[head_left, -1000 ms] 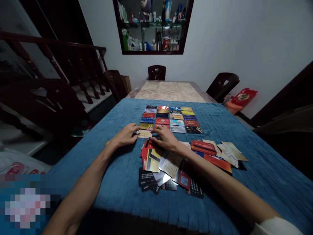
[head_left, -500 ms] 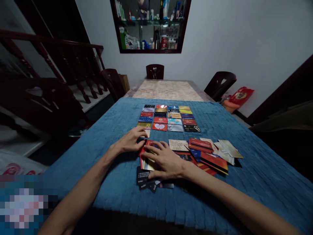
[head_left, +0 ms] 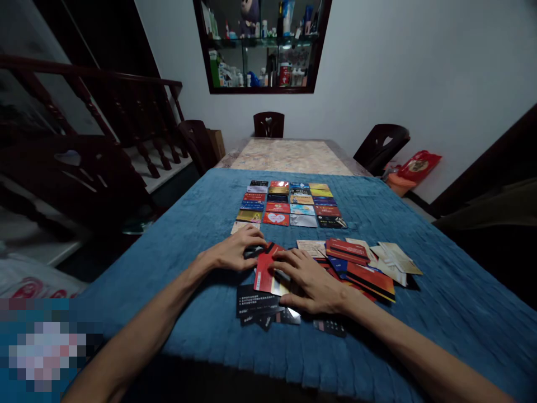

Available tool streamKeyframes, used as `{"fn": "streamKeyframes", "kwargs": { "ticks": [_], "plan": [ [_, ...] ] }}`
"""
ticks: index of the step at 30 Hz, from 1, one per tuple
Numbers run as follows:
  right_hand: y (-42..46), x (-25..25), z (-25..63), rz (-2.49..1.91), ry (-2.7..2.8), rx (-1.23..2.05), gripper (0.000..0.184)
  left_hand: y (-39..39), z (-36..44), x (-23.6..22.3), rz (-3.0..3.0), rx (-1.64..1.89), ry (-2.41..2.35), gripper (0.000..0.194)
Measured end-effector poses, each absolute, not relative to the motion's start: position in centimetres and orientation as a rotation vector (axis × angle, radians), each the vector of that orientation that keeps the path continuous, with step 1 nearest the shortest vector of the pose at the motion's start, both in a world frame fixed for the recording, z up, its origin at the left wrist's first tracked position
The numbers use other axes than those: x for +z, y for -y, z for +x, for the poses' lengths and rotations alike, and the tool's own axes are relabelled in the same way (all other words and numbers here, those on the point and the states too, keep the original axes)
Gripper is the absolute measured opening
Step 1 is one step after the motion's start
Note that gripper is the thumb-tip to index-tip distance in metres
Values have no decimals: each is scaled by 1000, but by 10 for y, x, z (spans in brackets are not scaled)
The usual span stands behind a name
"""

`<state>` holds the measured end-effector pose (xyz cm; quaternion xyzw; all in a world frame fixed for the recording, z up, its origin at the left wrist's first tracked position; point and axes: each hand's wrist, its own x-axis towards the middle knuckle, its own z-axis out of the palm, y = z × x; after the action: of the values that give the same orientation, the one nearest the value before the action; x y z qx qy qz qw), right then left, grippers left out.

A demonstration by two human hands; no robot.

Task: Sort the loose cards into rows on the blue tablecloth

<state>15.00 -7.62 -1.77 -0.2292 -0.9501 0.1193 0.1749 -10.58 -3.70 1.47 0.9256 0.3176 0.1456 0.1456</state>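
A grid of plastic cards (head_left: 290, 204) lies in neat rows on the blue cloth (head_left: 201, 224). Nearer me is a loose heap of cards (head_left: 356, 263). My left hand (head_left: 235, 252) rests with curled fingers at the heap's left edge, fingertips on a dark card. My right hand (head_left: 312, 277) lies on the heap, and its fingers are on a tilted red card (head_left: 264, 271). A pale card (head_left: 240, 226) sits alone at the grid's near left corner. Black cards (head_left: 255, 302) lie below the red one.
Beyond the cloth the bare marble tabletop (head_left: 291, 155) runs to dark chairs (head_left: 268, 124). A wall cabinet (head_left: 262, 45) holds bottles. A stair railing (head_left: 104, 117) stands at left, and a red bag (head_left: 415, 167) lies on the floor at right.
Both hands drew back from the grid to the heap. The pale card now lies free at the grid's corner. The right hand has tilted up a red card.
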Motion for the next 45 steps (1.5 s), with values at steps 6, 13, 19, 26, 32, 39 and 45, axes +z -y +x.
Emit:
{"fn": "streamKeyframes", "kwargs": {
  "ticks": [6, 13, 19, 26, 32, 39, 45],
  "plan": [
    [79, -17, 151, -749, 2622, 324, 41, 41, -101, 15, 2670, 352, -893, 41],
    [72, -14, 158, -826, 2607, 292, 10, 45, -97, 17, 2631, 376, -839, 41],
    [63, -16, 165, -905, 2622, 175, 16, 57, -84, 14, 2643, 339, -749, 52],
    [60, -17, 164, -942, 2584, 99, 28, 63, -83, 20, 2766, 248, -838, 59],
    [66, -17, 157, -847, 2630, 120, 38, 63, -84, 22, 2839, 231, -904, 54],
    [66, -19, 154, -883, 2649, 157, 35, 71, -76, 18, 2947, 120, -981, 54],
    [65, -18, 153, -851, 2633, 199, 26, 73, -76, 23, 2953, 108, -1056, 35]
  ]
}}
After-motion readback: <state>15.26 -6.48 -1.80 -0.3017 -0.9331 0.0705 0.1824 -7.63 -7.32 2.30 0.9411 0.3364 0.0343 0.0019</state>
